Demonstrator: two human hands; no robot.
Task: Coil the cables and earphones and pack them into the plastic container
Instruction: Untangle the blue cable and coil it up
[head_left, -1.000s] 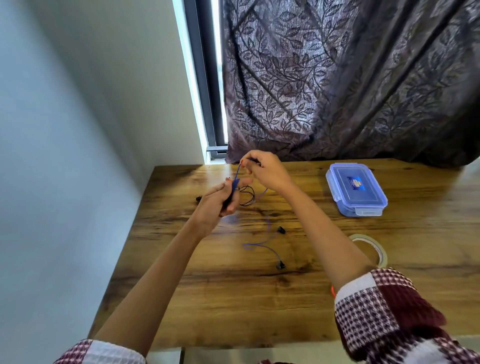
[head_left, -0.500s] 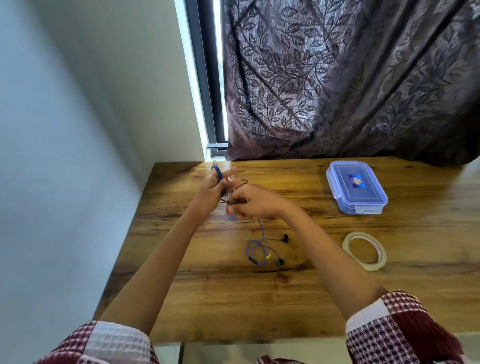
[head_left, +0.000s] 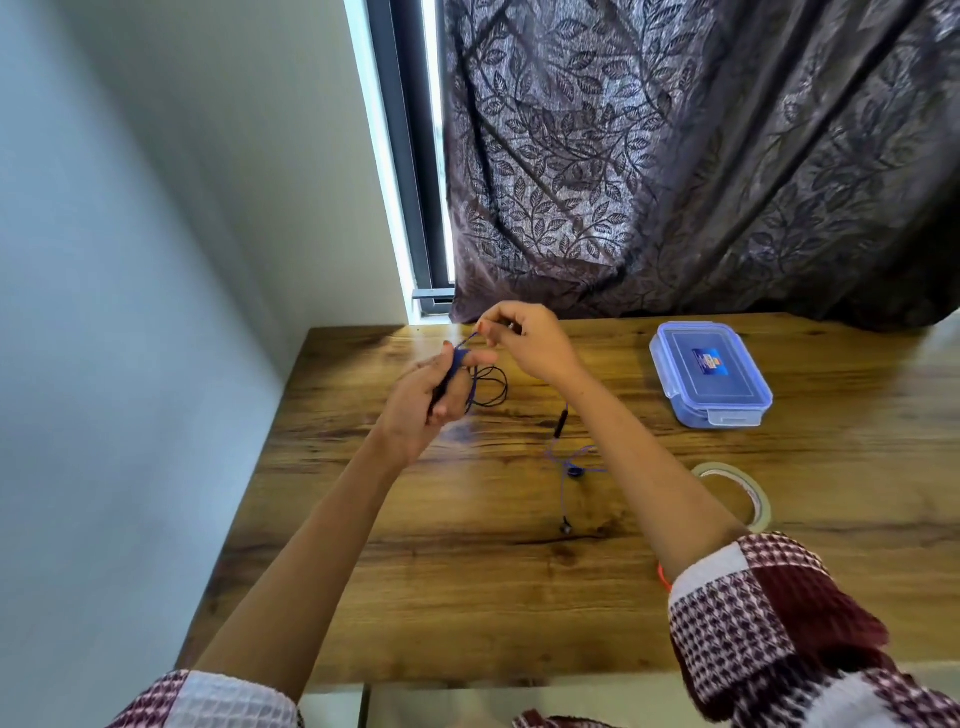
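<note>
Left of the plastic container (head_left: 709, 379), the left hand (head_left: 431, 397) holds the earphones' (head_left: 561, 423) wound turns and the right hand (head_left: 524, 340) pinches the cord. Each wrap is best laid snug, with the tail on the tabletop (head_left: 519, 597) feeding freely.

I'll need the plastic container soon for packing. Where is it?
In the head view, the plastic container sits lid-on at the far right of the wooden table, near the curtain, beyond the tape roll and right of the right hand.

The curtain (head_left: 675, 156) is dark purple-brown with a leaf pattern. The bench (head_left: 519, 597) shows brown wood grain. The container (head_left: 709, 379) is clear blue, the earphones (head_left: 563, 467) blue-corded, the cable (head_left: 493, 387) black, the tape (head_left: 758, 499) cream, and the sleeve (head_left: 753, 613) maroon-and-white check.
</note>
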